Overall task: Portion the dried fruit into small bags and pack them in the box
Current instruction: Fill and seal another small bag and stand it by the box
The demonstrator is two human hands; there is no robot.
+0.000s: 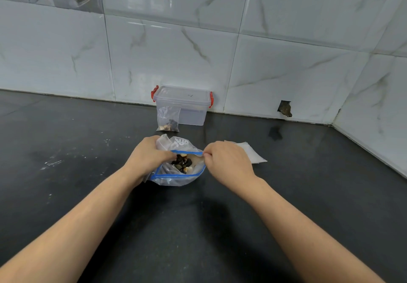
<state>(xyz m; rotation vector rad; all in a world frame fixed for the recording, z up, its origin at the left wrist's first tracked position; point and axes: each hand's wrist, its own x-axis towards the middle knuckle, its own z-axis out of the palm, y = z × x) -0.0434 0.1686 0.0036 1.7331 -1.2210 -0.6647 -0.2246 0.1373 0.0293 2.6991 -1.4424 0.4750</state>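
Left hand (147, 155) reaches into the zip bag (176, 170), fingers hidden, grip indeterminate; right hand (224, 159) pinches its blue rim. Mouth faces upward, long axis left-right.

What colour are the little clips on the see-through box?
Red. The clips sit at both ends of the box lid, seen clearly in the head view.

Dark stone counter (77, 150), white marble-look wall tiles (176, 51) — a broken hole (285, 108) low in one tile
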